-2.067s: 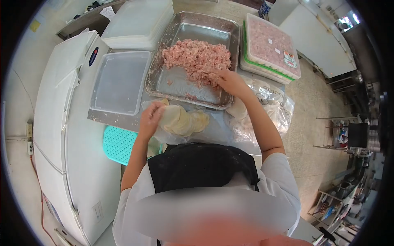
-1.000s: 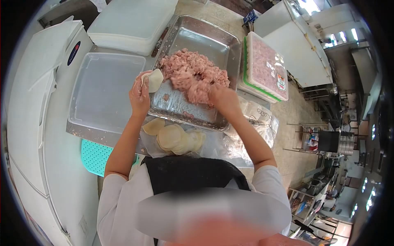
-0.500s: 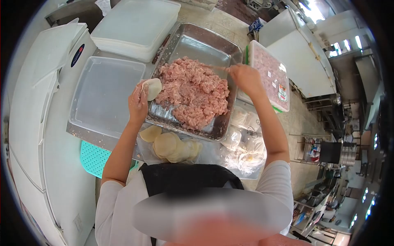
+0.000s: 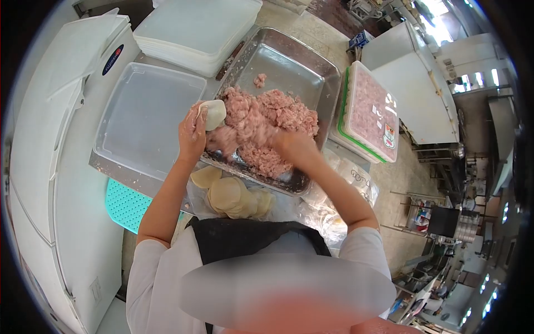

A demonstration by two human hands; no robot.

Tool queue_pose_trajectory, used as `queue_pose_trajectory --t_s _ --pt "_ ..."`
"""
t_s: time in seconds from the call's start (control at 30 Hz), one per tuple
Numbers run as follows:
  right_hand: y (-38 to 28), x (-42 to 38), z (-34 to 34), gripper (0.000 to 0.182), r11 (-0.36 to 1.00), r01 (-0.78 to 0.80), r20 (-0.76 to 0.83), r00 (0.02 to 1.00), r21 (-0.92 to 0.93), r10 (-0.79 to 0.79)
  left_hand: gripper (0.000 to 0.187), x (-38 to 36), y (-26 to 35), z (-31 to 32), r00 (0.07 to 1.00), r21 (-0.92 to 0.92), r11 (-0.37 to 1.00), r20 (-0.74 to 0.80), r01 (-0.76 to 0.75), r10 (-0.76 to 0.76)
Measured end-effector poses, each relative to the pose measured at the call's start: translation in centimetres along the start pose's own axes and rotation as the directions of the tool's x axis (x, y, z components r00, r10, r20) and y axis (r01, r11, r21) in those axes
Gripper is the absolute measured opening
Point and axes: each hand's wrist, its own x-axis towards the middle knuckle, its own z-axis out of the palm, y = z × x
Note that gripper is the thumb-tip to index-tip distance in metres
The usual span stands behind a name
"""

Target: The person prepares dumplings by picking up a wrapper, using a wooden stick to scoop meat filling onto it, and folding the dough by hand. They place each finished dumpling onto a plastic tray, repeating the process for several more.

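My left hand [image 4: 192,133] is closed on a pale round dough wrapper [image 4: 215,116], held up at the left edge of a deep metal tray [image 4: 292,64]. Pink minced meat [image 4: 289,114] fills the tray's near part, and a small lump lies apart from the heap. Over the meat is my right hand [image 4: 298,149], blurred by motion, its fingers wrapped round a thin wooden stick whose tip is smeared or hidden now. More wrappers [image 4: 231,197] lie in an overlapping pile on plastic, just in front of my body.
To the left is a translucent plastic lid or tray [image 4: 147,117], with a stack of white trays [image 4: 194,33] behind it. A lidded box of mince [image 4: 370,111] stands right. Clear plastic bags [image 4: 325,217] lie near my right forearm. A turquoise perforated basket [image 4: 128,206] sits lower left.
My right hand has swept from the tray's right rim down and left into the meat. A small lump now sits apart at the far side. My left hand still holds the wrapper.
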Motion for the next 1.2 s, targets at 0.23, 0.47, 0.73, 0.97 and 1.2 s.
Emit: queue_pose_trajectory --t_s 0.23,0.47,0.73,0.97,1.2 --pt "-1.0 -2.5 -12.3 0.012 0.908 -0.085 0.051 0.992 -0.41 0.116 0.028 0.5 -0.4 0.4 0.995 0.009 0.999 0.091 0.036 -0.037" --pt "7.0 -0.5 -6.5 0.021 0.814 -0.374 0.03 0.902 -0.445 0.431 0.028 -0.1 -0.9 0.2 0.999 -0.044 0.999 0.039 0.009 -0.007" --pt "-10.4 -2.4 -3.8 0.01 0.956 -0.197 0.001 0.979 -0.218 0.202 0.029 -0.3 -1.7 0.3 1.0 -0.076 0.997 0.015 -0.018 0.019" --pt "-4.5 -3.1 -14.9 0.012 0.755 -0.289 -0.009 0.936 -0.588 0.351 0.029 0.5 -2.4 0.5 0.988 0.021 0.994 0.108 -0.11 0.108" --pt "3.8 -3.1 -6.7 0.014 0.654 -0.465 -0.107 0.854 -0.597 0.509 0.024 -0.2 -3.3 -0.1 0.932 -0.057 0.946 0.164 -0.319 0.324"
